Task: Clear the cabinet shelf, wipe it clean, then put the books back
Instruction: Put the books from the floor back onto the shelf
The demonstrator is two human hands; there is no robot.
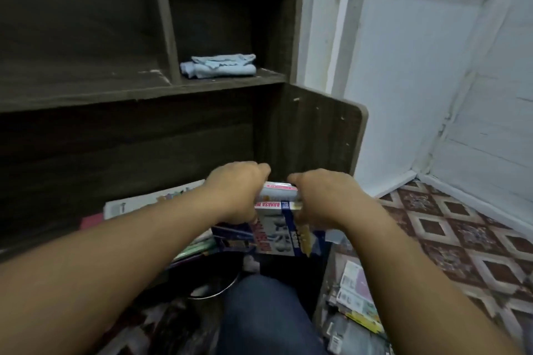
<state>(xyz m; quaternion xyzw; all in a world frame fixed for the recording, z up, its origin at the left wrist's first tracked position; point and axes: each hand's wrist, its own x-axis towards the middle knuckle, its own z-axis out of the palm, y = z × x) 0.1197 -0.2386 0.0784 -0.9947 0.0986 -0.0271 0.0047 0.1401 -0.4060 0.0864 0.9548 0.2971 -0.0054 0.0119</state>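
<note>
Both hands at frame centre, low in front of the dark wood cabinet (317, 130). Left hand (233, 193) and right hand (317, 199) grip a stack of books (278, 202) from opposite sides, fingers curled round its edges and clamped on it; fingertips mostly hidden behind the stack. One spine reads "BAHASA M…".

Cabinet shelf (115, 89) runs across the upper left; in the narrow compartment at upper centre a folded light blue cloth (219, 66) lies on it.

More books (138, 202) lie flat behind the left forearm, centre left. Loose books (357, 294) on the patterned floor mat (461, 228), lower right. A knee in jeans (265, 314) at bottom centre. White wall (418, 66) on the right.
</note>
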